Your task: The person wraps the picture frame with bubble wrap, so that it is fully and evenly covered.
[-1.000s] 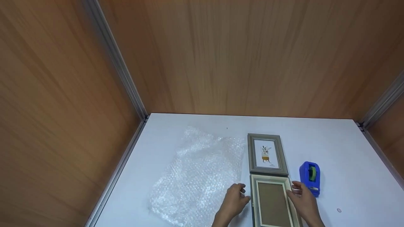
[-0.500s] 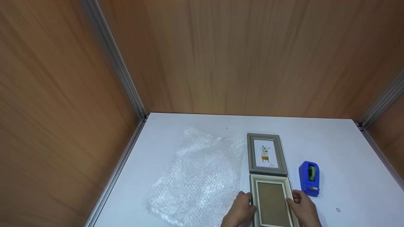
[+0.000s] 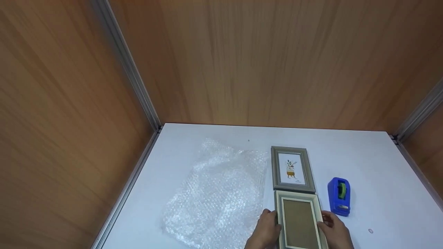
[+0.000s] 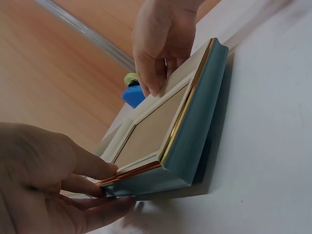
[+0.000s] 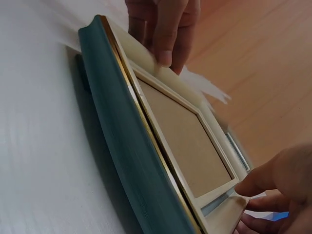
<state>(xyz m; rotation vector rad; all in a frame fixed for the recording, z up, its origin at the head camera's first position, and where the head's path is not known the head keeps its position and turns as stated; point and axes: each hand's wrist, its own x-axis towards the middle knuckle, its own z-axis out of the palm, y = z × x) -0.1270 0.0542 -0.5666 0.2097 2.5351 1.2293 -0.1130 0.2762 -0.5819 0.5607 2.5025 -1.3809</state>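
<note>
A cream picture frame (image 3: 301, 221) with a plain brown middle lies between my hands in the head view; its outer sides show blue-green in the wrist views. My left hand (image 3: 264, 230) grips its left side, thumb on the face and fingers at the outer edge. On the opposite side my right hand (image 3: 335, 230) pinches the frame in the same way. A shadowed gap shows under the cream frame (image 4: 195, 131) in the left wrist view. Just beyond it lies a grey-green picture frame (image 3: 310, 169) holding a plant print.
A sheet of bubble wrap (image 3: 218, 193) is spread on the white table (image 3: 363, 152) to the left. The blue tape dispenser (image 3: 339, 196) with green tape stands at right, near a small round bit (image 3: 370, 231). Wooden panels (image 3: 259, 62) wall the table's back and sides.
My left hand has moved right and nearer, from beside the cream frame to a grip on its left side. My right hand has slid nearer along the right side.
</note>
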